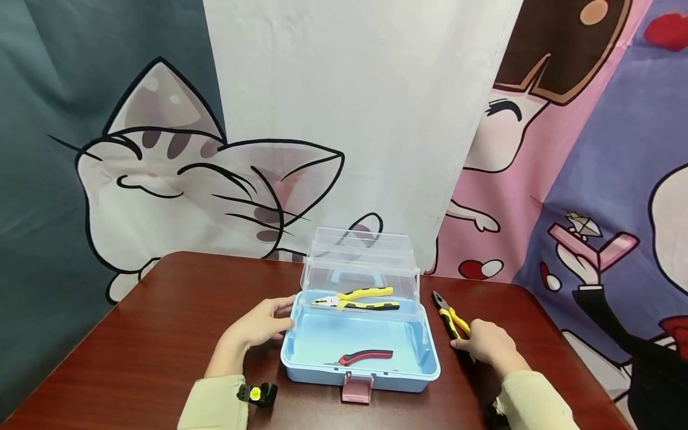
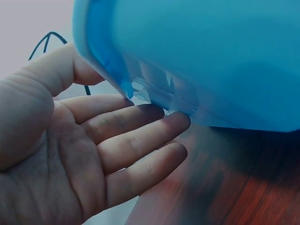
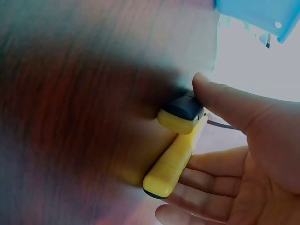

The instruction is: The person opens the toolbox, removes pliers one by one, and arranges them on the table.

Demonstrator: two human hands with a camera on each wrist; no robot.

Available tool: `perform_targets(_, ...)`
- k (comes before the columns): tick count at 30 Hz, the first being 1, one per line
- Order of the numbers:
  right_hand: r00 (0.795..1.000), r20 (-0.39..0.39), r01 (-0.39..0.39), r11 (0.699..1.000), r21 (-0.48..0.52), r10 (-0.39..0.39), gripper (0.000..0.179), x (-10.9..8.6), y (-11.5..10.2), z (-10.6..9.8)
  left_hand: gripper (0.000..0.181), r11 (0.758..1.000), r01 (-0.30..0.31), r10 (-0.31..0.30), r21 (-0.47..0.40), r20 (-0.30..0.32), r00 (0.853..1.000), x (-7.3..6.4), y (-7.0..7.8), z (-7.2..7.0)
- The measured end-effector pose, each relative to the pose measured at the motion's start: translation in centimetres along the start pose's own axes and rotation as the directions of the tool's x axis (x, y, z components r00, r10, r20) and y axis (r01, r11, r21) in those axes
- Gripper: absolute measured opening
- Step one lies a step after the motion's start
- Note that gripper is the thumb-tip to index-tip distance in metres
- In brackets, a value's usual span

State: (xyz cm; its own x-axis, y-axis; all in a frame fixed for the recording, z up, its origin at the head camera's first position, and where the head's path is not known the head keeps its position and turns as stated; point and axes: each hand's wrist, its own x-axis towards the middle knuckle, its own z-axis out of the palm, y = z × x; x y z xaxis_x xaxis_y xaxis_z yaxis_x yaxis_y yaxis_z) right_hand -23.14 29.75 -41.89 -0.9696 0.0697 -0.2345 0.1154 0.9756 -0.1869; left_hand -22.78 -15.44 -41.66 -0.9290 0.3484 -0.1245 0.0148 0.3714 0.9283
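Observation:
A light blue toolbox point(image 1: 297, 375) stands on the table with its transparent lid point(image 1: 361, 248) raised. My left hand point(image 1: 262, 322) is at the box's left side, its thumb by the rim and its nearly straight fingers point(image 2: 140, 143) against the wall. Beside the box on the right, my right hand point(image 1: 486, 341) grips pliers point(image 1: 450, 316) with dark jaws and yellow-and-black handles, thumb on one handle and fingers by the other. Inside the box, combination pliers point(image 1: 357, 298) with yellow-and-black handles lie toward the back. A red-and-black handled tool point(image 1: 366, 356) lies near the front wall, its tip partly hidden.
A pink latch point(image 1: 357, 389) hangs down at the box's front. The reddish-brown wooden table point(image 1: 177, 322) spreads out around the box. Behind its far edge hangs a cartoon-printed cloth point(image 1: 344, 89).

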Motion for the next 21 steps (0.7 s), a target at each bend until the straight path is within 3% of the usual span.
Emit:
perform_targets(8,0.999,-0.026,0.038,0.999,0.025,-0.037,0.036,0.21,0.41,-0.66,0.063,1.000,0.011,-0.011,0.016,-0.018,1.000,0.23,0.10,-0.13)
perform_targets(21,1.000,-0.016,0.027,0.999,0.036,-0.027,0.039,-0.23,0.35,-0.57,0.063,1.000,0.017,-0.017,0.017,-0.015,1.000,0.02,0.11,0.03)
